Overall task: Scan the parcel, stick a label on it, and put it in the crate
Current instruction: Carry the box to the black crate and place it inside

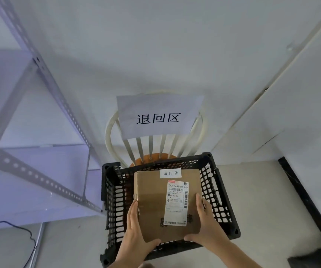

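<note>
A person looks down at a flat brown cardboard parcel (pixel 155 206) held level over the open top of a black plastic crate (pixel 219 192). The left hand (pixel 136 235) clasps the parcel's left edge and near corner, at about 8 o'clock from its centre, fingers curled under and thumb on top. The right hand (pixel 204 225) grips the right edge and near corner, at about 4 o'clock, in the same way. Both hands are equally close.

The parcel's long side runs from 6 to 12 o'clock, away from the person, matching the crate's depth. A white shipping label (pixel 177 204) with barcodes lies on its right half, and a small white sticker (pixel 170 173) sits at the far edge, at 12 o'clock.

Beyond the crate stands a white chair (pixel 155 146) bearing a paper sign (pixel 158 117). The parcel seems ready to go straight down into the crate.
</note>
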Available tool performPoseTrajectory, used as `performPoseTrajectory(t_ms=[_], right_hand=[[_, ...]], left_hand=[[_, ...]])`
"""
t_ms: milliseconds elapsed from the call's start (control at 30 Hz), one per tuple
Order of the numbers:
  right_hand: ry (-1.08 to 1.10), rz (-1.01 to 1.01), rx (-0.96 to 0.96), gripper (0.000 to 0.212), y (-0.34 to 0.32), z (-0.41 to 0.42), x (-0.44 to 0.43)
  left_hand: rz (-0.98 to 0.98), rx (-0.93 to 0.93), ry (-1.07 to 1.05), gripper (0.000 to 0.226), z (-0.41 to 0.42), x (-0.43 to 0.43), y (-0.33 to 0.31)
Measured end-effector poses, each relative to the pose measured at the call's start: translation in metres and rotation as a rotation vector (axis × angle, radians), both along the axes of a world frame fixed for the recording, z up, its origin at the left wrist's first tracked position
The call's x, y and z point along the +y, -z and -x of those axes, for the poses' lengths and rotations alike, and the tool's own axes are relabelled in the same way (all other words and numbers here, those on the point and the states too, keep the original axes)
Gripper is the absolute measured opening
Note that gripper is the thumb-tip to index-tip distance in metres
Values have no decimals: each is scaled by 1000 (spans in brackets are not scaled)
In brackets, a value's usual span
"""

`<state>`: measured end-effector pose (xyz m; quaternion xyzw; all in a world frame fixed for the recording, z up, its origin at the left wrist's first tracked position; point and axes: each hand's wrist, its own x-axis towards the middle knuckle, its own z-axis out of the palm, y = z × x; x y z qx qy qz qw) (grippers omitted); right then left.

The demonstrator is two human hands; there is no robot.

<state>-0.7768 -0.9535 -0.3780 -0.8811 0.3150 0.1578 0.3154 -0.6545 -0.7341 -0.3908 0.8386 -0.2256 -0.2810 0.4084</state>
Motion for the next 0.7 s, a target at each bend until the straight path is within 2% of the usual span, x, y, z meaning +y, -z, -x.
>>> performPoseTrajectory(t_ms=[233, 700], right_hand=[[-44, -6, 79, 147, 21, -2, -4], [-180, -37, 87, 142, 110, -55, -42]], left_hand=[[-57, 124, -31, 134, -4, -7, 18], [-154, 279, -161, 132, -45, -32, 113]])
